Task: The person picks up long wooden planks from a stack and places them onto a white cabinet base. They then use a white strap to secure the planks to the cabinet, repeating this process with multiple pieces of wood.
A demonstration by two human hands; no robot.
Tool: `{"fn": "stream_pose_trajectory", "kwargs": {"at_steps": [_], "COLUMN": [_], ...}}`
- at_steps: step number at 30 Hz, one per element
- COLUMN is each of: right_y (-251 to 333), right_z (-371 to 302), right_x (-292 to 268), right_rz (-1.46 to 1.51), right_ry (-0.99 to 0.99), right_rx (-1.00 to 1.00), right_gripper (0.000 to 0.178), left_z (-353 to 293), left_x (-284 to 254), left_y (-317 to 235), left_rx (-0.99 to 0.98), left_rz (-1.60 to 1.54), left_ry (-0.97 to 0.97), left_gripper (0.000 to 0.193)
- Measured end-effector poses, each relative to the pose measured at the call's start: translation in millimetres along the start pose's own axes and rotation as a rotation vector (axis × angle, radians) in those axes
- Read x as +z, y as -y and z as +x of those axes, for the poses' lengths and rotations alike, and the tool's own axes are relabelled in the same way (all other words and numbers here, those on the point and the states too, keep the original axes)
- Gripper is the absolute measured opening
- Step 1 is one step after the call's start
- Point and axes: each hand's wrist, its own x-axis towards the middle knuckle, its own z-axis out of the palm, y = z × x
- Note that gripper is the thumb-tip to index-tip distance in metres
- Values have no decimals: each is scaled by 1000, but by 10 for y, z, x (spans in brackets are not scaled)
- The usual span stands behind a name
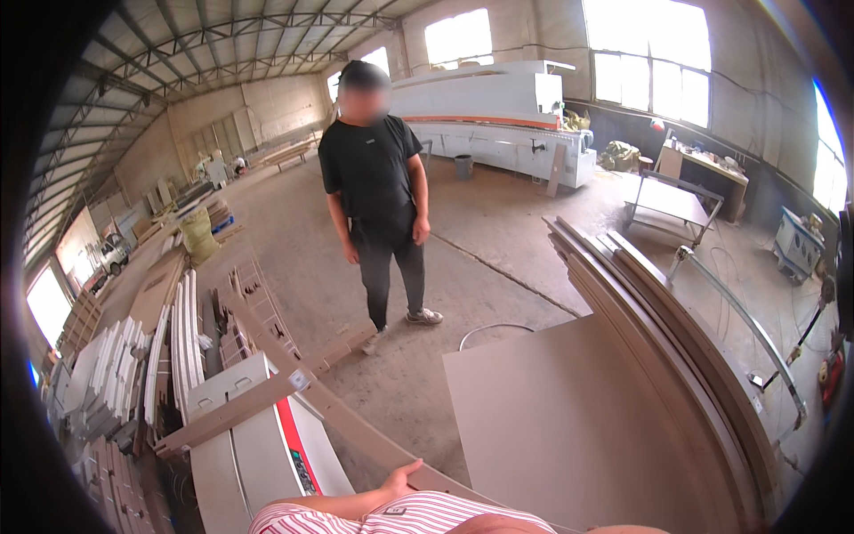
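My left hand (400,481) is at the lower middle, closed on the edge of a long narrow brown board (356,438). Its thumb side shows against the board, while some fingers are hidden. From my waist the board runs away to the far left, above a light grey machine (249,463) with a red stripe. Near a small white label (298,380), another brown strip (227,416) crosses it. How the two are joined cannot be made out. My right hand is out of sight; only a bit of skin shows at the bottom edge.
A person (374,178) in dark clothes stands ahead, facing me. On the right, brown panels (640,329) stand stacked beside a large flat panel (551,409). White and brown strips (173,338) crowd the left. A long white machine (480,133) lies behind, with a metal-framed table (667,200) farther right.
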Motion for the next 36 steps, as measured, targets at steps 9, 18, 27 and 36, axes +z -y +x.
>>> {"fn": "stream_pose_trajectory", "kwargs": {"at_steps": [9, 18, 27, 36], "right_y": [935, 2914, 5015, 6188], "right_z": [1824, 3318, 4599, 5865], "right_x": [-278, -451, -847, -611], "right_rz": [-126, -159, -341, -354], "right_ry": [-113, -102, 238, 298], "right_rx": [-458, -748, -1058, -1274], "right_gripper": [60, 50, 80, 60], "left_z": [-504, -281, -94, 420], "left_x": [-803, -1888, -2624, -3007], "left_y": [-500, -1450, -2529, -3798], "left_rx": [409, 625, 617, 663], "left_rz": [-268, -668, -888, -558], "left_ry": [-82, -227, -557, -936], "left_gripper": [45, 31, 27, 39]}}
